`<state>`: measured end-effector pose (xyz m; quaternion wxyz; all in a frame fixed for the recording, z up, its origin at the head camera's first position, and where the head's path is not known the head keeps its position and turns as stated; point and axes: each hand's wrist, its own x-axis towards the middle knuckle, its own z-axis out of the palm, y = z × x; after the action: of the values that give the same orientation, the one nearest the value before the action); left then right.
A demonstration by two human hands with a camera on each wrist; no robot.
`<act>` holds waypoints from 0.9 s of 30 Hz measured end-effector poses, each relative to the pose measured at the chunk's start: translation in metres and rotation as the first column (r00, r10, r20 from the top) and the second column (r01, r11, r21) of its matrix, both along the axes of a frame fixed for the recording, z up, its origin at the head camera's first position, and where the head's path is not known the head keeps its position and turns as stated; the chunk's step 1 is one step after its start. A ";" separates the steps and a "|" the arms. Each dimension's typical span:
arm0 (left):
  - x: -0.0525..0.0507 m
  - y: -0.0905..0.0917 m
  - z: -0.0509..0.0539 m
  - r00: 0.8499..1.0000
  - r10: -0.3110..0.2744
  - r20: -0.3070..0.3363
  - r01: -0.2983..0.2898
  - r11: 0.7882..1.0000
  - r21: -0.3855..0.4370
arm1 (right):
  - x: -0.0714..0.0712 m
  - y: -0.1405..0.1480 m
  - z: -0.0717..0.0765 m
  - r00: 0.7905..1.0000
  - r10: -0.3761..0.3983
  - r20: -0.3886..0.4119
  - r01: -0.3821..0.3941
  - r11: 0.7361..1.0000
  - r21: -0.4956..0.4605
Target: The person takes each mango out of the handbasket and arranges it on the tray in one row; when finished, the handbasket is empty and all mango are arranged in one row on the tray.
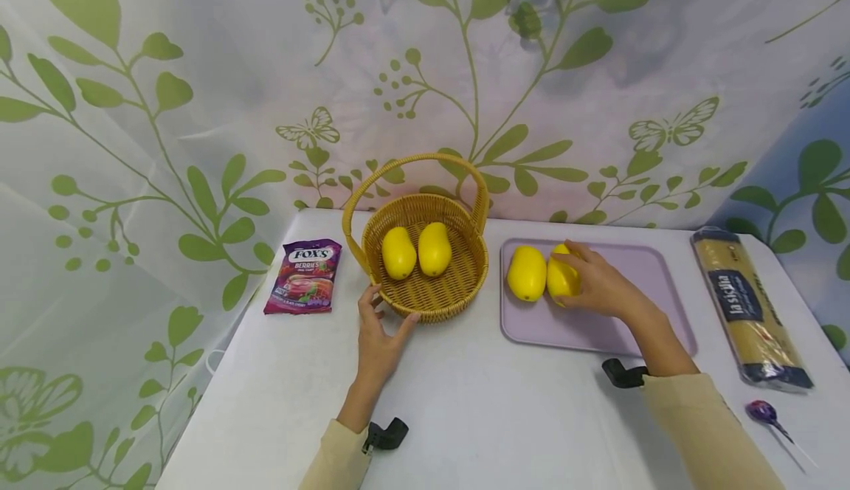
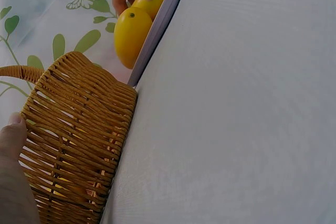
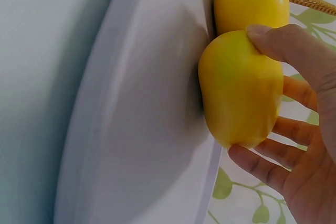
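Four fingers and the thumb of a person's right hand (image 1: 606,283) closed around a yellow mango (image 1: 561,277) at the left end of a lilac tray (image 1: 640,294), the thumb against the near side and the fingers along the far side. Whether the fruit had left the tray's surface could not be told. Just beside it, on the basket side, sat a second mango (image 1: 527,274), its long axis pointing roughly away from the person.

The left hand (image 1: 380,339) held a woven basket (image 1: 434,311) by its rim, the thumb at the near edge and the bent fingers at the left, set well apart. Two more mangoes (image 1: 434,249) lay side by side inside, toward the back, beneath a tall arched handle (image 1: 425,158). The basket stood upright to the left of the tray.

Farther out, a purple Fox's Berries candy bag (image 1: 303,277) lay left of the basket, while a long pack of pasta (image 1: 747,302) lay right of the tray, with a wrapped lollipop (image 1: 761,411) below it, near the right sleeve (image 1: 704,423). All rested on a white tabletop (image 1: 505,416), backed by a curtain (image 1: 239,84) printed with green leaves and butterflies.
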<state>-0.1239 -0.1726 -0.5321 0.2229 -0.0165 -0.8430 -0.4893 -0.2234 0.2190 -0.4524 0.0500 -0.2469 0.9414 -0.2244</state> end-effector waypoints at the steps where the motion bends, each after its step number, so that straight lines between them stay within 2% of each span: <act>1: 0.000 0.000 0.000 1.000 -0.001 -0.002 0.001 1.000 -0.003 | 0.000 0.000 0.000 1.000 0.002 -0.002 -0.002 1.000 0.001; 10: 0.000 0.000 -0.001 1.000 -0.003 -0.009 0.003 1.000 -0.006 | 0.000 0.003 -0.004 0.999 0.028 -0.016 -0.028 1.000 0.010; 17: 0.001 0.000 -0.001 1.000 0.002 0.014 -0.002 1.000 0.001 | 0.001 0.004 -0.005 1.000 0.023 -0.006 -0.022 1.000 0.020; 22: 0.001 0.000 -0.002 1.000 0.004 0.023 -0.003 1.000 -0.008 | 0.006 0.002 0.005 0.999 0.010 -0.032 -0.009 0.999 0.033; 27: 0.001 0.001 -0.001 1.000 0.006 0.009 -0.006 1.000 -0.006 | 0.012 -0.007 0.022 0.990 0.030 -0.134 -0.031 1.000 0.001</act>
<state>-0.1229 -0.1721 -0.5332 0.2207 -0.0127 -0.8455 -0.4860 -0.2110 0.2121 -0.4304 -0.0102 -0.2758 0.9386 -0.2071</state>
